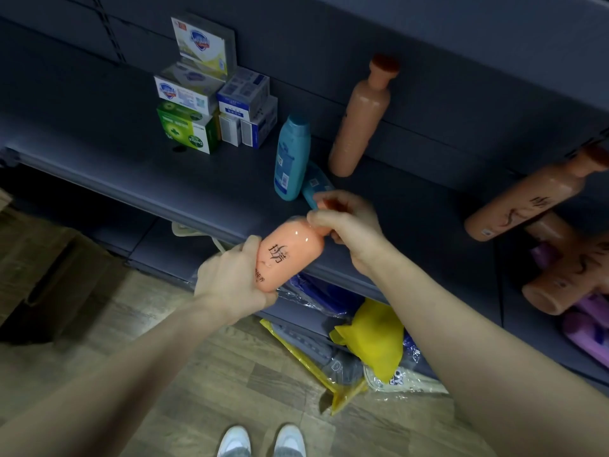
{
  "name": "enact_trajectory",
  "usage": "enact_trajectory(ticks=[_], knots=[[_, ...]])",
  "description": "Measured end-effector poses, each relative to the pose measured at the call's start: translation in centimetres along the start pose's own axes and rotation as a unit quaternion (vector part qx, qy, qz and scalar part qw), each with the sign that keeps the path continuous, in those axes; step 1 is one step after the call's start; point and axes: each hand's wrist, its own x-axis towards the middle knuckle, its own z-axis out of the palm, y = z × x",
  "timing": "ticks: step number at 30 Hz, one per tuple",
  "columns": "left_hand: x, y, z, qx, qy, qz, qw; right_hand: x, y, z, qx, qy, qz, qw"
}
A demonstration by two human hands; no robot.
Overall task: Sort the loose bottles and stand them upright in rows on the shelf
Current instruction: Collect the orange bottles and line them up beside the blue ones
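While the left hand [230,278] grips the glossy peach plastic bottle [290,255] by its base and the right hand [349,222] pinches its cap end, tilted over the dark grey metal shelf [197,179] edge, a careless swing could topple the upright teal bottle [291,156] just behind.

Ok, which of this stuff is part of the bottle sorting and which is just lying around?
Job: pink-orange bottle in left hand and right hand, blue bottle, tall peach bottle, right-side peach bottles, purple bottles.
Lying about: soap boxes, yellow bag, cardboard box.
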Motion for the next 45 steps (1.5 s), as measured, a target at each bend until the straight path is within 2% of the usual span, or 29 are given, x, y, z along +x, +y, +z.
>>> enact_trajectory(ticks=[3, 6, 13, 15, 20, 24, 33, 39, 45], knots=[[-0.3, 0.4, 0.3, -0.033, 0.017, -0.031, 0.999, 0.0, 0.5, 0.4, 0.034, 0.025, -0.003, 0.999], [-0.5, 1.0, 0.5, -0.084, 0.029, -0.074, 0.993, -0.5, 1.3, 0.7, 0.091, 0.011, 0.007, 0.996], [-1.1, 2.7, 1.0, -0.165, 0.048, -0.145, 0.974, -2.3, 3.8, 3.1, 0.070, -0.050, 0.096, 0.992], [-1.3, 3.1, 1.2, -0.172, 0.056, -0.149, 0.972, -2.8, 4.0, 3.9, 0.076, -0.046, 0.104, 0.991], [-2.0, 4.0, 1.6, -0.163, 0.066, -0.111, 0.978, -3.2, 4.1, 4.7, 0.091, 0.040, 0.090, 0.991], [-2.5, 3.9, 2.0, -0.199, 0.048, -0.081, 0.975, -3.3, 4.4, 4.1, 0.067, 0.063, 0.088, 0.992], [-3.1, 3.3, 1.0, -0.236, -0.002, -0.021, 0.972, -4.9, 3.9, 3.0, 0.019, 0.068, 0.054, 0.996], [-3.6, 4.1, -0.6, -0.246, -0.067, -0.004, 0.967, -7.3, 2.2, 1.6, -0.071, 0.048, 0.008, 0.996], [-4.7, 5.0, -3.2, -0.255, -0.085, 0.037, 0.963, -10.0, -0.2, 0.6, -0.134, 0.045, -0.016, 0.990]])
